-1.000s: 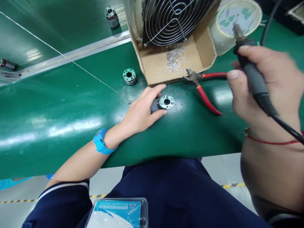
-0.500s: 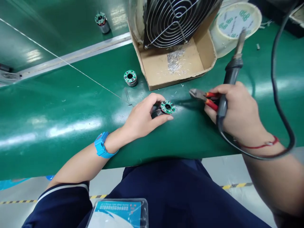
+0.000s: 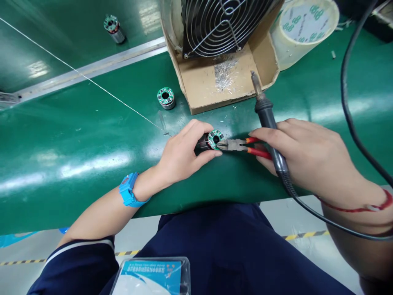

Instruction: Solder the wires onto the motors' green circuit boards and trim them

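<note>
Between thumb and fingers, my left hand (image 3: 186, 153) grips a small motor stator with a green ring-shaped circuit board (image 3: 211, 136) facing right. My right hand (image 3: 310, 153) is closed around red-handled cutting pliers (image 3: 233, 144), whose jaws lie at the board's face. The same hand also holds a black soldering iron (image 3: 270, 123), its tip angled up and away over the cardboard tray. A thin solder wire (image 3: 123, 102) runs from the upper left down to my left hand; its end there is partly hidden.
A similar stator (image 3: 166, 98) stands behind my left hand, and another (image 3: 114, 28) sits beyond the metal rail. A cardboard tray (image 3: 202, 96) holds wire clippings under a black fan (image 3: 227, 28). A tape roll (image 3: 291, 53) stands beside it. The iron's cable (image 3: 345, 82) loops at right.
My right hand has moved left and brought the pliers from the open table to the circuit board. The soldering iron has swung left with it. My left hand stays nearly in place.
</note>
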Demonstrator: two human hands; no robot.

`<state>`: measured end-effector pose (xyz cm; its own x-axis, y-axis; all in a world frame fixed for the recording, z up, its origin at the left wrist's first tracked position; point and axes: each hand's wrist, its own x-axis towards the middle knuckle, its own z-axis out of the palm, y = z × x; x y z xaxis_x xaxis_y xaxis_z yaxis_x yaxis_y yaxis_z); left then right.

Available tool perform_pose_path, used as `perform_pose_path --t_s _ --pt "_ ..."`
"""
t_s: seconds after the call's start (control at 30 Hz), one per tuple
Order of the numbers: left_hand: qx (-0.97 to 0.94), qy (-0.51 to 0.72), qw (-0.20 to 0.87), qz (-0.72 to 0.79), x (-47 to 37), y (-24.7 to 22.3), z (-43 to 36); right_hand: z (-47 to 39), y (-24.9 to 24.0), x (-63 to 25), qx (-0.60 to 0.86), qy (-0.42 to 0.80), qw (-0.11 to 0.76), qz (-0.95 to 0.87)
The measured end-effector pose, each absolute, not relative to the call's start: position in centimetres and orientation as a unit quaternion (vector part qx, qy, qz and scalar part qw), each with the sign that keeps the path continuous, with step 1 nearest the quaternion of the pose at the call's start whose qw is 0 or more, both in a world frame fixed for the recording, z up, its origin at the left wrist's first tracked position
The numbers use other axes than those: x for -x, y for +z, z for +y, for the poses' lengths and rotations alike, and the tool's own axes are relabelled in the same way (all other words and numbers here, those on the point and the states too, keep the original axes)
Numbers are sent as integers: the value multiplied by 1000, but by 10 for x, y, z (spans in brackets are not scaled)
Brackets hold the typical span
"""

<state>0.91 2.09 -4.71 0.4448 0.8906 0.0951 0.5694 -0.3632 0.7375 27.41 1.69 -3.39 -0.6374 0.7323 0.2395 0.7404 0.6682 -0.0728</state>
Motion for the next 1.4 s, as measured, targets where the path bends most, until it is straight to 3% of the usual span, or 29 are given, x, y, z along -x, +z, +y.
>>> perform_pose_path --t_s 0.1,0.23,0.4,0.5,0.67,0.83,0.93,1.13,1.4 --pt "-781 269 318 466 -8 -48 21 17 -32 -269 412 -66 141 -898" --pt "-766 313 303 472 0 -43 25 31 -34 -259 526 -101 132 -834" --pt "-713 383 193 554 30 -33 56 49 -46 -251 615 -78 97 -779" --pt "-670 425 159 588 53 -38 102 53 -53 -252 592 -81 146 -789" --pt "-635 386 131 657 79 -54 197 61 -60 -264 563 -100 288 -768" --pt "-603 277 99 741 79 -57 247 64 -74 -280 638 67 338 -689" --pt "-589 243 96 765 82 -57 250 68 -81 -284 628 115 359 -681" --pt "-505 252 37 825 141 -39 238 76 -75 -279 605 87 362 -704" --pt "-590 208 95 774 155 -36 190 76 -72 -279 606 111 375 -692"
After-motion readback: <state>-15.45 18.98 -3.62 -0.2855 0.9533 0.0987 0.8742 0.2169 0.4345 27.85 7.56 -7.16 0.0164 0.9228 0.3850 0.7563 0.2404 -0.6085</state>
